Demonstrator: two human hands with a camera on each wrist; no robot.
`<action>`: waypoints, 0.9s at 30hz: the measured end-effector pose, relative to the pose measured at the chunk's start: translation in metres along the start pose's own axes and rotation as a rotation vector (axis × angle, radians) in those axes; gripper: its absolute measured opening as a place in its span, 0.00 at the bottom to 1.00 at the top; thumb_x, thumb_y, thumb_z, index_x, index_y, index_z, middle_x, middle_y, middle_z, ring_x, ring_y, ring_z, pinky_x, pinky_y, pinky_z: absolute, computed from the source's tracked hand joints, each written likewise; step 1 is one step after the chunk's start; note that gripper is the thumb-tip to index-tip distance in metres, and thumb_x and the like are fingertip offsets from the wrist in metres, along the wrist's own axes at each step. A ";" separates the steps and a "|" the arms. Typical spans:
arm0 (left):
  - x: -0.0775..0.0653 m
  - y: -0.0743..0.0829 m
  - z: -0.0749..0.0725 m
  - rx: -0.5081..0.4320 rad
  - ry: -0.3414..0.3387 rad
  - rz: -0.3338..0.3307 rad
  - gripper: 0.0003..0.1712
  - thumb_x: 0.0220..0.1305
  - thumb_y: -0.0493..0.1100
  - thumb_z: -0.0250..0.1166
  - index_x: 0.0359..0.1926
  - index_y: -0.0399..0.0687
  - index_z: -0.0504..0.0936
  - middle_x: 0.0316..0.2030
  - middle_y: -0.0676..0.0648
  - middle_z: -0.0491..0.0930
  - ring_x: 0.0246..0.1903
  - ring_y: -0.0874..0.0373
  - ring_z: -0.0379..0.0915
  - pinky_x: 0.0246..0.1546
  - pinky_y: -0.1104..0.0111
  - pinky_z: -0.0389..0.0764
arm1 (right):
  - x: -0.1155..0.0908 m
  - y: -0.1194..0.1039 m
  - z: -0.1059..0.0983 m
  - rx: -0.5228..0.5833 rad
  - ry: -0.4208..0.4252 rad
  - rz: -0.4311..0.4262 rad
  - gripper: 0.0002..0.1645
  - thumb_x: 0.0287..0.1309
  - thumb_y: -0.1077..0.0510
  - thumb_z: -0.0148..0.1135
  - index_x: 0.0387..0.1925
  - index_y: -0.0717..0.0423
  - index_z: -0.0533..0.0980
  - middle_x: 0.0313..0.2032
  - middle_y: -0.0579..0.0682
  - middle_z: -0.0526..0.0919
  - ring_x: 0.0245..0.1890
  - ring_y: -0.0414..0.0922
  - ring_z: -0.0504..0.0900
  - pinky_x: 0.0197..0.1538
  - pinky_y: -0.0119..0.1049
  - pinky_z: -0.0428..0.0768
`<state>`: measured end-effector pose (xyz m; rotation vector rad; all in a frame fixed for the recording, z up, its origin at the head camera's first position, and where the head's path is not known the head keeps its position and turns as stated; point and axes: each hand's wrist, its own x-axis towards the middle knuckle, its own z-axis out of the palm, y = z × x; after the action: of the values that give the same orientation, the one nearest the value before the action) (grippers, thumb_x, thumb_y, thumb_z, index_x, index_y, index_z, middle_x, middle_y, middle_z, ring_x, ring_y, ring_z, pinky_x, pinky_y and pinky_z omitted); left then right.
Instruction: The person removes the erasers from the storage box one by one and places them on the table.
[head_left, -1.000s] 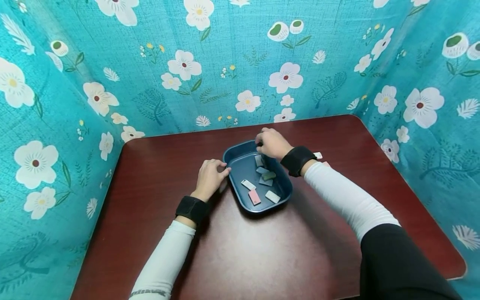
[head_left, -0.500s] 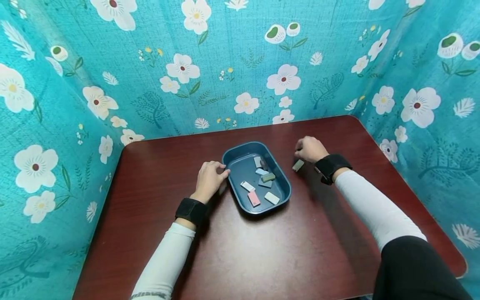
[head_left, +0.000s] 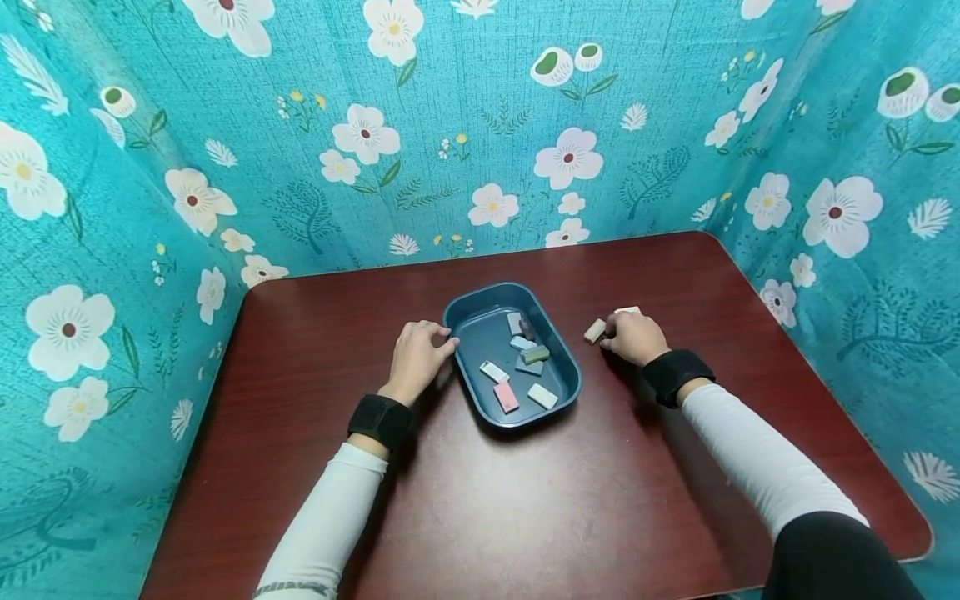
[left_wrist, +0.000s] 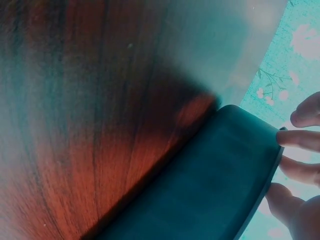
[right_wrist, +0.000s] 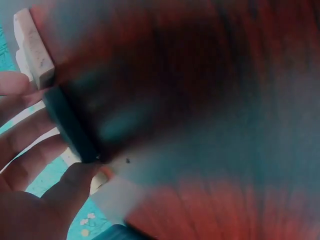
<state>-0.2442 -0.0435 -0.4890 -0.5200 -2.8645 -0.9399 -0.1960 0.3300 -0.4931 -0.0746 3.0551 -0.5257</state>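
Note:
My left hand (head_left: 417, 360) pinches the left rim of a dark blue tray (head_left: 471, 392), thumb and fingertips at its edge (left_wrist: 279, 159). Inside the tray lie several small rectangular blocks that look like erasers, among them a pink one (head_left: 506, 397), a white one (head_left: 543, 396) and a green one (head_left: 536, 355). To the tray's right, my right hand (head_left: 636, 337) is low over the table. In the right wrist view it holds a dark eraser (right_wrist: 72, 125) between thumb and fingers; the head view hides this eraser behind the hand.
A beige eraser (head_left: 596, 331) lies between the tray and my right hand. Just beyond the hand a white eraser (head_left: 628, 310) shows in part. The reddish-brown table (head_left: 337, 333) is bordered by a turquoise flowered curtain (head_left: 450, 108) at the back and sides.
My right hand has moved from over the tray's far right side out to the table on the right, then lower and slightly nearer. A dark piece shows in the tray. The left hand stays put.

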 end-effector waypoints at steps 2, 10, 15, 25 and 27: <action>0.000 0.001 0.000 -0.001 0.000 0.000 0.18 0.59 0.50 0.65 0.44 0.43 0.84 0.43 0.44 0.80 0.48 0.49 0.66 0.50 0.56 0.67 | -0.001 0.001 -0.001 0.005 0.006 -0.012 0.08 0.52 0.58 0.67 0.31 0.59 0.79 0.27 0.50 0.79 0.25 0.46 0.73 0.30 0.41 0.71; -0.003 0.000 0.004 -0.007 0.014 0.008 0.17 0.58 0.49 0.66 0.43 0.43 0.84 0.42 0.44 0.80 0.47 0.49 0.67 0.49 0.56 0.68 | 0.005 0.003 -0.013 0.085 -0.096 0.013 0.11 0.56 0.58 0.63 0.38 0.63 0.79 0.32 0.55 0.80 0.29 0.49 0.74 0.34 0.42 0.72; -0.005 -0.001 0.004 -0.001 0.017 0.017 0.17 0.58 0.49 0.66 0.43 0.42 0.84 0.41 0.44 0.80 0.46 0.49 0.68 0.49 0.56 0.69 | 0.011 -0.008 -0.029 0.068 -0.112 0.016 0.15 0.59 0.58 0.60 0.43 0.66 0.78 0.38 0.59 0.80 0.34 0.51 0.77 0.36 0.44 0.75; -0.002 0.000 -0.002 -0.002 0.025 0.031 0.16 0.59 0.49 0.66 0.42 0.42 0.84 0.40 0.44 0.80 0.46 0.48 0.68 0.50 0.56 0.67 | 0.042 -0.070 -0.054 0.081 -0.112 -0.028 0.27 0.54 0.48 0.65 0.50 0.63 0.75 0.45 0.60 0.78 0.41 0.52 0.77 0.42 0.46 0.76; -0.002 0.001 -0.001 -0.002 0.028 0.040 0.16 0.59 0.48 0.66 0.41 0.41 0.84 0.40 0.44 0.80 0.46 0.48 0.68 0.50 0.56 0.68 | 0.049 -0.084 -0.054 0.068 -0.105 -0.073 0.26 0.54 0.49 0.66 0.49 0.62 0.75 0.45 0.58 0.79 0.41 0.50 0.78 0.43 0.45 0.76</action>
<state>-0.2418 -0.0440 -0.4880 -0.5568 -2.8179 -0.9361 -0.2445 0.2663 -0.4159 -0.2059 2.9391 -0.6093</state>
